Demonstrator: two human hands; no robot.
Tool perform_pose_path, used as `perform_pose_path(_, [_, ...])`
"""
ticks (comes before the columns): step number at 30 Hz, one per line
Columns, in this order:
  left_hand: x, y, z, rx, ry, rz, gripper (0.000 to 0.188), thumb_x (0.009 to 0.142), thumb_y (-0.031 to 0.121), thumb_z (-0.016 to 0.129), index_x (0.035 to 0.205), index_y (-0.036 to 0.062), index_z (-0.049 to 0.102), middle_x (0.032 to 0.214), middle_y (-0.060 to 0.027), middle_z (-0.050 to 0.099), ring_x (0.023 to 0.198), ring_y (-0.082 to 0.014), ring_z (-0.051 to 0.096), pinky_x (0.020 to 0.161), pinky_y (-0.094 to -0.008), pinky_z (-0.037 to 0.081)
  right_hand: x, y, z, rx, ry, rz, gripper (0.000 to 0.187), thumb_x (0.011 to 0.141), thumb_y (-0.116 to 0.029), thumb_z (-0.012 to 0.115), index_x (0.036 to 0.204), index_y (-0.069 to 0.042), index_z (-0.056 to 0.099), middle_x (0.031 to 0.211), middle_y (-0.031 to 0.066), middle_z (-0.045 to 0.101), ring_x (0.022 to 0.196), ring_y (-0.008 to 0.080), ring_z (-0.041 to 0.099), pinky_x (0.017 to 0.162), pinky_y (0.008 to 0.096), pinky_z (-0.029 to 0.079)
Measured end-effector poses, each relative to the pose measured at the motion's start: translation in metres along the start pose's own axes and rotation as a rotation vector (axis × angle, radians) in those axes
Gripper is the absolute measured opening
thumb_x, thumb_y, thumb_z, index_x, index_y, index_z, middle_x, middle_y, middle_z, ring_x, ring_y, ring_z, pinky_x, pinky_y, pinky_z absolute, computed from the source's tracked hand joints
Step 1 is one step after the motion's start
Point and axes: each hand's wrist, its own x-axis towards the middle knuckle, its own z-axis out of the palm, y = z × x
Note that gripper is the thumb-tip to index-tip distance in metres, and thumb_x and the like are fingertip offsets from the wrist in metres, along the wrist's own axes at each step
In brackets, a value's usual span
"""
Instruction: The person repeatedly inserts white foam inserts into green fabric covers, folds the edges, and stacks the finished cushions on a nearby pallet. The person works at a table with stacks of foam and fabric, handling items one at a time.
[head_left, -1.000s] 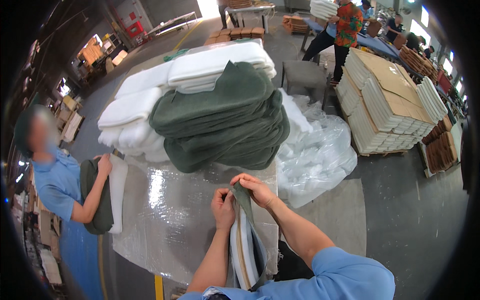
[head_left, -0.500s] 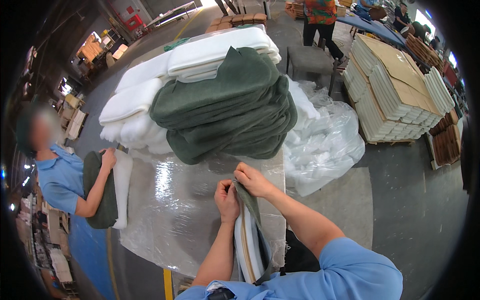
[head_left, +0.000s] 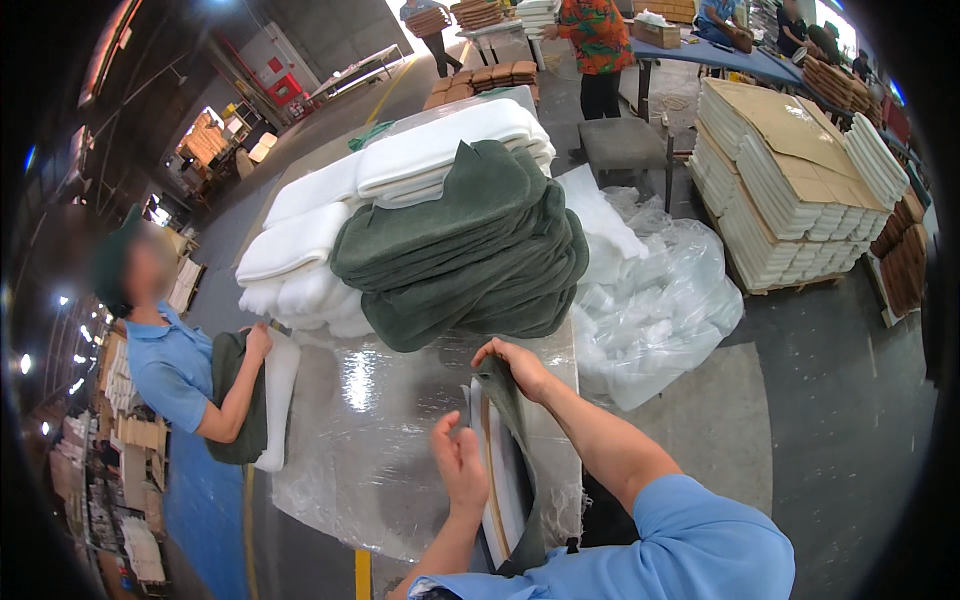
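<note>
A dark green cushion cover [head_left: 531, 505] stands on edge against my body, its long opening showing a whitish inside and a tan zipper-like strip [head_left: 492, 490]. At the cover's top end, my right hand [head_left: 517, 366] grips the green fabric edge, fingers curled over it. My left hand [head_left: 462, 468] is raised just left of the opening, off the fabric, with thumb and fingers apart and nothing in them. Beyond my hands, a tall pile of dark green covers [head_left: 455, 250] lies on the plastic-wrapped table [head_left: 345, 460].
White folded batting [head_left: 300, 240] is stacked behind and left of the green pile. A clear plastic bag [head_left: 660, 310] bulges at the table's right. At left, a co-worker [head_left: 175, 370] holds a green cover with white filling. Cardboard-topped white stacks [head_left: 790, 180] stand far right.
My left hand has let go of the cover's top end and moved down and apart, its fingers opening. My right hand keeps hold of the edge. The view has shifted slightly.
</note>
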Motion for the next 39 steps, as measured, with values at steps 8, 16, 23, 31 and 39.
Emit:
perform_pose_path(8, [-0.042,0.015,-0.005,0.489,-0.207,-0.196,0.101,0.088,0.03,0.082,0.162,-0.0055,0.024,0.156,-0.0342,0.044,0.142,-0.0445,0.05,0.115,-0.0478,0.041,0.015,0.012,0.011,-0.459,0.061,-0.14,0.028,0.106,-0.029,0.057,0.098,-0.005,0.068,0.091,0.0012,0.064,0.089,0.0123,0.057,0.087,0.0297,0.047])
perform_pose_path(16, [-0.026,0.012,-0.015,0.486,-0.149,-0.319,0.095,0.083,0.016,0.081,0.159,-0.0072,0.029,0.143,-0.0336,0.058,0.131,-0.0437,0.06,0.112,-0.0447,0.045,0.034,0.033,-0.021,-0.142,0.133,0.045,0.056,0.111,-0.053,0.046,0.109,-0.004,0.073,0.103,0.0051,0.071,0.096,0.018,0.061,0.091,0.0356,0.048])
perform_pose_path(23, [-0.081,0.008,-0.078,0.162,0.148,-0.225,0.081,0.083,-0.006,0.075,0.155,-0.0045,0.038,0.144,-0.0173,0.056,0.131,-0.0286,0.058,0.114,-0.0401,0.045,-0.024,0.078,0.035,0.445,0.097,0.413,0.084,0.107,-0.071,0.036,0.151,-0.003,0.053,0.154,0.0158,0.056,0.137,0.0291,0.055,0.118,0.0433,0.04])
perform_pose_path(31, [-0.063,0.037,-0.147,-0.038,0.172,0.066,0.068,0.09,0.001,0.075,0.151,0.0006,0.045,0.142,-0.0112,0.059,0.127,-0.0222,0.06,0.108,-0.0385,0.05,-0.121,0.098,0.091,0.336,-0.144,0.067,0.086,0.106,-0.068,0.045,0.163,-0.004,0.036,0.161,0.01,0.047,0.144,0.0223,0.044,0.123,0.0395,0.03])
perform_pose_path(39, [-0.052,-0.006,-0.176,0.316,-0.049,0.203,0.054,0.098,0.019,0.073,0.146,0.0032,0.055,0.142,-0.0146,0.064,0.124,-0.0273,0.065,0.103,-0.0407,0.053,-0.123,-0.021,0.077,-0.155,-0.285,-0.386,0.088,0.09,-0.056,0.079,0.153,-0.005,0.045,0.143,0.0074,0.058,0.137,0.0193,0.05,0.117,0.0377,0.037])
